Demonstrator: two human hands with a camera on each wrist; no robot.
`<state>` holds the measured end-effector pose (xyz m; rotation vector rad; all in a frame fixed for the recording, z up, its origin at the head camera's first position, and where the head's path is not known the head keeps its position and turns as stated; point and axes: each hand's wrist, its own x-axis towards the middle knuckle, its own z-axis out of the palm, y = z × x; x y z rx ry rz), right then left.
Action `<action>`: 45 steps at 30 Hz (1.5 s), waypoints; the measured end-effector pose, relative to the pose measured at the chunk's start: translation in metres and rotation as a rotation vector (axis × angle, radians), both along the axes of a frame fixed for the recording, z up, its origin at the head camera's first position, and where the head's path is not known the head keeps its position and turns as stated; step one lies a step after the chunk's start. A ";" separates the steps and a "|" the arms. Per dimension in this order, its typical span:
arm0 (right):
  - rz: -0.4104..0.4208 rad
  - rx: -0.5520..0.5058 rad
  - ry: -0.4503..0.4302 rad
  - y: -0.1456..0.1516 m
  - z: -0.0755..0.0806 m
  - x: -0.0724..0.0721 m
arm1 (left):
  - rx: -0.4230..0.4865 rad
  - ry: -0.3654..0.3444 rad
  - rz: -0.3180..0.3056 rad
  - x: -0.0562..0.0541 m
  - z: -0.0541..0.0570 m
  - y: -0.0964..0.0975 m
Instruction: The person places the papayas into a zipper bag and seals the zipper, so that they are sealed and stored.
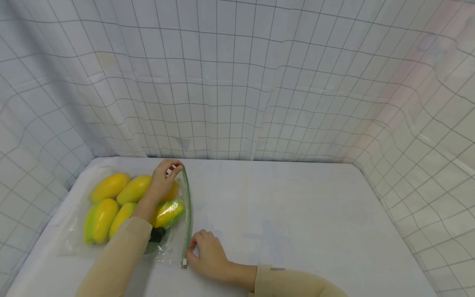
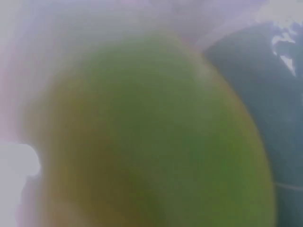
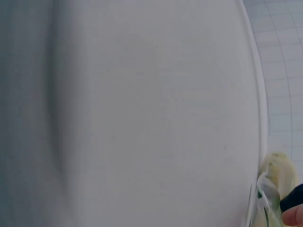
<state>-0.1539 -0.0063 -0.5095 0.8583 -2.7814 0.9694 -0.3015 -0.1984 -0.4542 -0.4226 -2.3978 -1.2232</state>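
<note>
A clear zip bag [image 1: 72, 237] lies flat at the left of the table, its green zip strip [image 1: 188, 206] running from far to near along the right side. Several yellow and green mango-shaped fruits [image 1: 105, 218] fill it. My left hand [image 1: 161, 181] reaches over the bag and pinches the far end of the strip. At the near end, my right hand [image 1: 209, 255] has thumb and fingertips on the strip, just beside a white slider [image 1: 184, 261]. One fruit [image 2: 165, 132] fills the left wrist view, large and blurred.
The white table [image 1: 297, 214] extends to the right of the bag. White grid-patterned curtains [image 1: 237, 82] hang behind it and on both sides. A small black device [image 1: 157, 235] sits under the left wrist, over the bag.
</note>
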 end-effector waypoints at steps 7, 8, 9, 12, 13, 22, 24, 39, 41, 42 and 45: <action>-0.040 -0.147 -0.102 0.003 0.008 -0.027 | -0.016 0.089 0.011 0.013 0.003 -0.007; -0.045 -0.176 -0.112 0.003 0.007 -0.031 | -0.029 0.103 0.020 0.016 0.004 -0.010; -0.048 -0.205 -0.119 0.002 0.007 -0.034 | -0.047 0.121 0.030 0.019 0.005 -0.014; -0.064 -0.270 -0.150 0.000 0.006 -0.043 | -0.120 0.161 0.071 0.030 0.009 -0.029; -0.069 -0.286 -0.157 -0.001 0.006 -0.046 | -0.146 0.169 0.087 0.034 0.010 -0.035; -0.084 -0.405 -0.270 -0.018 0.010 -0.061 | -0.320 0.060 0.268 0.070 0.015 -0.097; -0.090 -0.424 -0.283 -0.022 0.011 -0.063 | -0.356 -0.017 0.309 0.077 0.013 -0.111; -0.144 -0.420 -0.269 -0.033 0.014 -0.073 | -0.379 -0.222 0.425 0.103 -0.019 -0.187; -0.139 -0.421 -0.253 -0.034 0.013 -0.074 | -0.372 -0.223 0.425 0.102 -0.021 -0.192; -0.134 -0.418 -0.247 -0.034 0.013 -0.074 | -0.370 -0.224 0.426 0.102 -0.022 -0.194; -0.128 -0.411 -0.247 -0.034 0.013 -0.075 | -0.363 -0.226 0.430 0.101 -0.026 -0.199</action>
